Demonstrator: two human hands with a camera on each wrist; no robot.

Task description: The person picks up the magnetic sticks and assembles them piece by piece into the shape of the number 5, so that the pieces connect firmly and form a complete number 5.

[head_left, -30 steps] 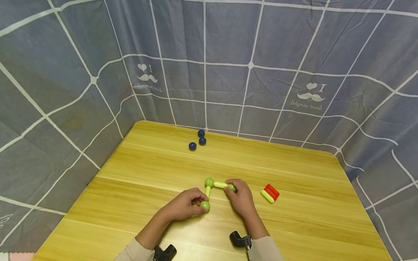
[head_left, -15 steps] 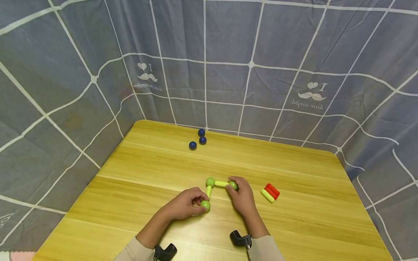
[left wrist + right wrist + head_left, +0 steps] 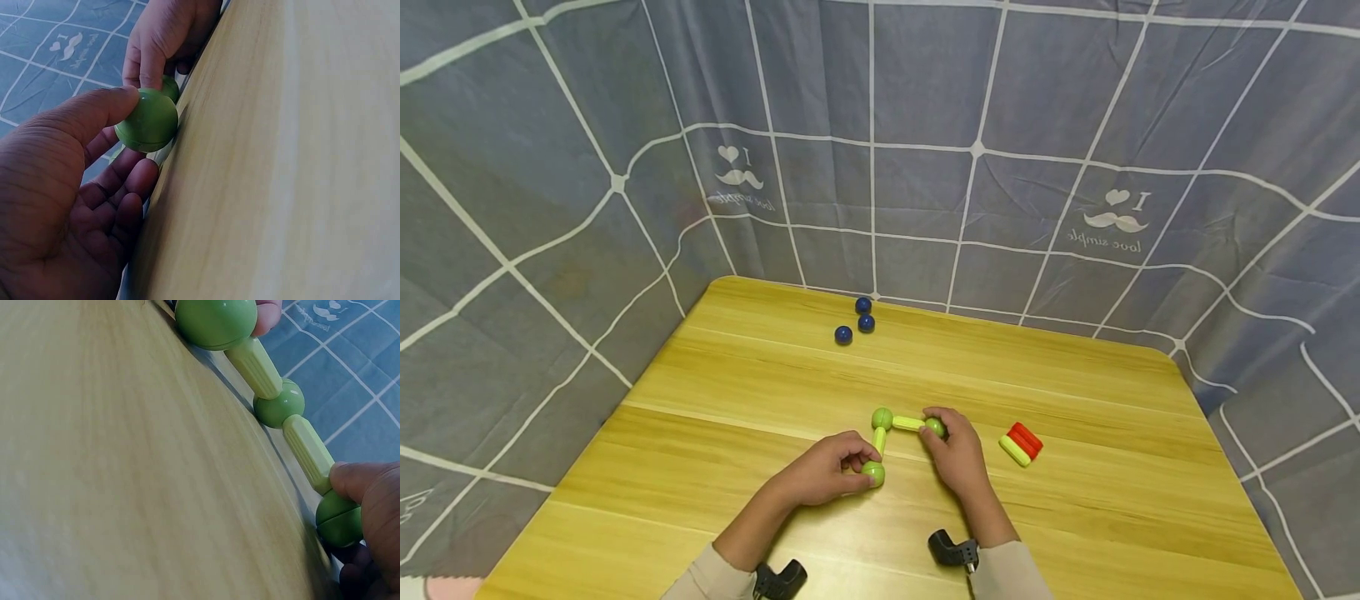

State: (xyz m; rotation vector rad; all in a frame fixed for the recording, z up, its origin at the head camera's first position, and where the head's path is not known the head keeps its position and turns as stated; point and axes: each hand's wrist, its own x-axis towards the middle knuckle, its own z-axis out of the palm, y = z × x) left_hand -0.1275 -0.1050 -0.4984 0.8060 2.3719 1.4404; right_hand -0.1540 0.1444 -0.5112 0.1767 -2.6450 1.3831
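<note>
Three green balls and two yellow-green rods form an L on the table. My left hand (image 3: pixel 823 473) pinches the near ball (image 3: pixel 874 474) with its thumb on top, as the left wrist view shows closely. From there a rod (image 3: pixel 879 442) runs to the corner ball (image 3: pixel 882 418). A second rod (image 3: pixel 908 423) extends rightward to the end ball (image 3: pixel 936 427), which my right hand (image 3: pixel 957 454) grips between thumb and fingers. In the right wrist view the thumb lies where the rod (image 3: pixel 307 453) meets that ball (image 3: pixel 339 519).
Beyond the L, three dark blue balls (image 3: pixel 843 335) sit near the back edge of the wooden table (image 3: pixel 1075 517). Red rods (image 3: pixel 1025 440) and a yellow-green rod (image 3: pixel 1014 451) lie side by side to the right. A grey checked curtain (image 3: pixel 925 192) encloses the back and sides.
Since a second ago, the right hand and the end ball have shifted slightly to the right and away. The left hand keeps its hold, nearly still.
</note>
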